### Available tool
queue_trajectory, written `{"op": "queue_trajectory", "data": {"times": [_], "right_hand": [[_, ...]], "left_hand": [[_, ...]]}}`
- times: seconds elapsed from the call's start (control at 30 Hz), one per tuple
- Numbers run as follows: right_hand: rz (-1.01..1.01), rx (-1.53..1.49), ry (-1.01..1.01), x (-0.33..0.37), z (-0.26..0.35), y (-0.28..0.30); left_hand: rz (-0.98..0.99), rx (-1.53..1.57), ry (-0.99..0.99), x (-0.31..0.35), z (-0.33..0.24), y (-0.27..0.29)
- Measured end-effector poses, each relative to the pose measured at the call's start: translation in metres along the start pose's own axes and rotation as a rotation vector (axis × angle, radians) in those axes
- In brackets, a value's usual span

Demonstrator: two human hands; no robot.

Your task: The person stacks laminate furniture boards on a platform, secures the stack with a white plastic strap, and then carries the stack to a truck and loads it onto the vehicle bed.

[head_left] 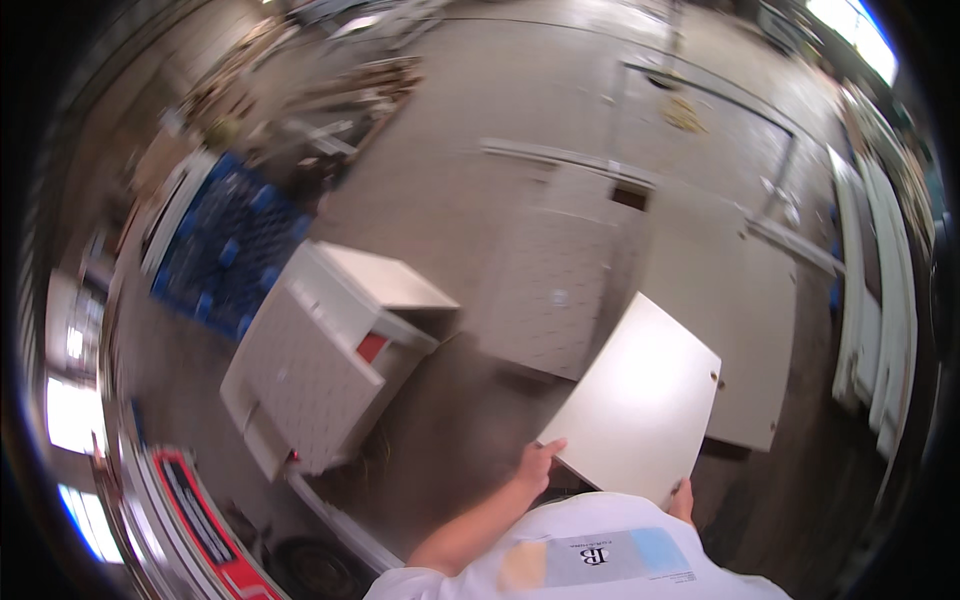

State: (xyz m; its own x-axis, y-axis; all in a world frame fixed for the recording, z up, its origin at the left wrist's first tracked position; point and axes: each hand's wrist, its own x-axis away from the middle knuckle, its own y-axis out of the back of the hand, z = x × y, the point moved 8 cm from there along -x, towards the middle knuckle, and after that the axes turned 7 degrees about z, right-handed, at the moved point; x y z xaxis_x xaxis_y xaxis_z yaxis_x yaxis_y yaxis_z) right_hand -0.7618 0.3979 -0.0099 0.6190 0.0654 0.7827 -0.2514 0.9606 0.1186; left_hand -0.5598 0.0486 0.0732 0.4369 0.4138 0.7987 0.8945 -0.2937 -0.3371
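The person's left hand [540,468] grips a white panel [640,400] near its lower left corner, thumb over the top face. The right hand [682,502] is largely hidden by the shirt [600,560] and the panel, but its visible part closes on the lower right edge. The panel hangs tilted between both hands, just in front of the body and above the floor.

Judging by how things lie, the panel is already picked up, but it is neither set down nor joined to anything visible; placing or fixing it, if intended, remains undone. Beyond it, a patterned flat board [550,270] and a larger plain board [735,310] lie side by side, apparently unassembled. To the left, a box-shaped cabinet [300,370] has its walls together, with an open side and something red [372,347] inside; whether it is finished cannot be told.

Farther out are a blue pallet [232,240], a stack of timber [350,90] and long white panels [865,330] along the right.
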Motion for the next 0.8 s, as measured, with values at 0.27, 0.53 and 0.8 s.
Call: {"op": "queue_trajectory", "data": {"times": [0.27,0.53,0.8], "right_hand": [[0.212,0.487,0.201,0.062,0.019,-0.189],[0.652,0.883,0.476,0.141,0.009,-0.444],[0.795,1.172,0.51,0.205,-0.064,-0.679]], "left_hand": [[0.008,0.218,-0.335,0.104,-0.003,0.201],[-0.028,1.113,-0.454,0.131,0.061,0.352],[-0.181,1.354,-0.596,0.135,0.007,0.471]]}}
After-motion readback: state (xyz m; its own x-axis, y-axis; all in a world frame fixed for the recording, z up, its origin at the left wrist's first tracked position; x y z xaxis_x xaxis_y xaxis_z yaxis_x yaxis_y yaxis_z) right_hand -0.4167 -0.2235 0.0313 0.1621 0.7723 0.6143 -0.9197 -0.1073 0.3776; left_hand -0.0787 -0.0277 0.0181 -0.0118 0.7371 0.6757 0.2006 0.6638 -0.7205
